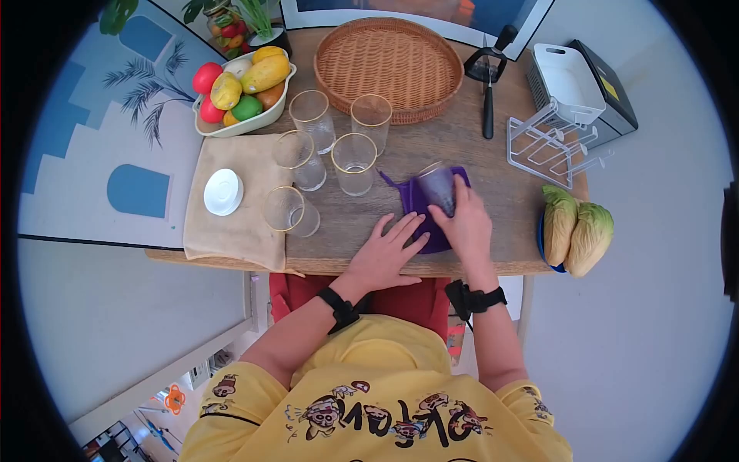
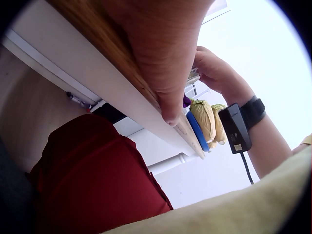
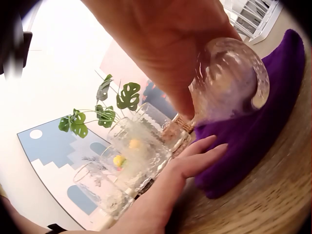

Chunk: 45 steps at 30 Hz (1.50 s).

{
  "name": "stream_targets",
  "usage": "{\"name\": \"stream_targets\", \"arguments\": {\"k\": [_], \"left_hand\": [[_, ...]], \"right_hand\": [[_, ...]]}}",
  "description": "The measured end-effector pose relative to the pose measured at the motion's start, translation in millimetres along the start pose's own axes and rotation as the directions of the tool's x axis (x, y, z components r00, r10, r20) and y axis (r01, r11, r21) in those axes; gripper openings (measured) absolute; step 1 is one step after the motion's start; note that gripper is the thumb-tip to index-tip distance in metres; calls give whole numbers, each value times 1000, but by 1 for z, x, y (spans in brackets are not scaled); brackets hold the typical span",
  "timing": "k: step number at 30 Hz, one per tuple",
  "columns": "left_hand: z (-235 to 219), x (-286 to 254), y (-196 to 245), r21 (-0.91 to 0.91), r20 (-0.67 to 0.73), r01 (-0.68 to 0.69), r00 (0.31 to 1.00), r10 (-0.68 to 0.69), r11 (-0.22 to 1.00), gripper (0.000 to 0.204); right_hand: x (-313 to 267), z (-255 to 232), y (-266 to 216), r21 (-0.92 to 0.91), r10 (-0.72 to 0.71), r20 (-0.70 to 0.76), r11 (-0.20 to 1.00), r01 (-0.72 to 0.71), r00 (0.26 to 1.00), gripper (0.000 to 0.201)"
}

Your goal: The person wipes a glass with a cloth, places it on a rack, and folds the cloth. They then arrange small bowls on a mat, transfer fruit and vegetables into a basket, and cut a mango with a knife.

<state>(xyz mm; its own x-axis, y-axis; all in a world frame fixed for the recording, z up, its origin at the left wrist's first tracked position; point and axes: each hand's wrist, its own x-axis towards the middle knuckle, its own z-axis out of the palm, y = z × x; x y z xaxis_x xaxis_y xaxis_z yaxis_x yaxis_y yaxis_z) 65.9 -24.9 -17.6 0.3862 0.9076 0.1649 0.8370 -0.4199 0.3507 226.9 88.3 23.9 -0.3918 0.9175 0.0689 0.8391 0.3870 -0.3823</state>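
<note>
My right hand grips a clear drinking glass that leans over a purple cloth near the table's front edge. In the right wrist view the round end of the glass faces the camera, close over the cloth. My left hand lies palm down with its fingers spread, fingertips at the cloth's left side. Its thumb shows at the wooden table edge in the left wrist view. Left of the cloth stand several gold-rimmed glasses, upright except for the nearest glass, which looks tilted in this view.
A beige cloth with a small white dish lies at the left. Behind are a fruit bowl and a round wicker tray. A knife, a white rack and cabbages stand to the right.
</note>
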Motion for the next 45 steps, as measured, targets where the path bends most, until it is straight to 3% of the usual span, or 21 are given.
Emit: {"name": "stream_targets", "arguments": {"k": [2, 4, 7, 9, 14, 16, 21, 24, 26, 27, 28, 30, 31, 32, 34, 39, 41, 45], "left_hand": [[-1, 0, 0, 1, -7, -7, 1000, 7, 1000, 85], [-2, 0, 1, -11, -19, -8, 1000, 8, 1000, 84], [-1, 0, 1, -3, -23, -5, 1000, 5, 1000, 84], [0, 1, 0, -2, -11, -5, 1000, 5, 1000, 84], [-1, 1, 0, 10, 32, 6, 999, -6, 1000, 87], [2, -1, 0, -9, -11, 1, 1000, -1, 1000, 88], [1, 1, 0, -2, 8, 2, 1000, -2, 1000, 86], [-2, -1, 1, 8, 9, 0, 1000, 0, 1000, 84], [-2, -1, 1, 15, -5, -1, 1000, 2, 1000, 84], [-3, -1, 1, 5, -13, -2, 1000, 3, 1000, 84], [-3, 0, 1, -6, -20, -4, 1000, 4, 1000, 84], [-3, -1, 1, -1, -9, 1, 1000, -1, 1000, 84], [-3, 0, 2, 8, 3, 3, 1000, -3, 1000, 84], [-2, 1, 2, 8, 3, 0, 1000, 0, 1000, 84], [-1, 0, 0, -8, -8, 1, 1000, -1, 1000, 84], [-2, 1, 2, -2, -4, -2, 1000, 2, 1000, 84], [-2, 1, 2, 4, 5, 3, 1000, -3, 1000, 84], [-1, 0, 2, -2, -8, 1, 1000, -1, 1000, 84]], "right_hand": [[8, -2, 8, -223, -2, -154, 974, -32, 988, 76], [10, -1, 14, -249, -18, -177, 968, -27, 984, 73], [1, -11, 11, -238, -116, -171, 969, 73, 979, 72], [-4, -20, 4, -93, -180, -129, 981, 169, 975, 73], [-8, -9, -1, 41, -107, -61, 993, 109, 992, 79], [-11, -6, -8, 122, 27, 102, 992, -39, 994, 82], [-9, -4, -10, 75, 56, 85, 995, -63, 995, 79], [3, -2, 4, 15, 44, -31, 999, -44, 999, 79], [11, -5, 11, 48, 52, -242, 998, -42, 969, 81], [11, -7, 14, 177, 111, -250, 982, -68, 962, 82], [11, -7, 13, 176, 108, -249, 982, -64, 963, 82], [6, -8, 13, 440, 67, -362, 891, 107, 930, 82], [-1, 1, 15, 727, 164, -207, 685, 39, 965, 83], [-7, 7, 15, 726, 165, -208, 686, 39, 964, 83], [-21, 16, 12, 494, -14, -334, 849, 187, 942, 82], [-30, 24, 16, 630, 80, -271, 769, 114, 959, 79], [-29, 26, 23, 528, 29, -245, 842, 108, 969, 80], [-18, 30, 29, 483, 20, -281, 867, 124, 959, 78]]}}
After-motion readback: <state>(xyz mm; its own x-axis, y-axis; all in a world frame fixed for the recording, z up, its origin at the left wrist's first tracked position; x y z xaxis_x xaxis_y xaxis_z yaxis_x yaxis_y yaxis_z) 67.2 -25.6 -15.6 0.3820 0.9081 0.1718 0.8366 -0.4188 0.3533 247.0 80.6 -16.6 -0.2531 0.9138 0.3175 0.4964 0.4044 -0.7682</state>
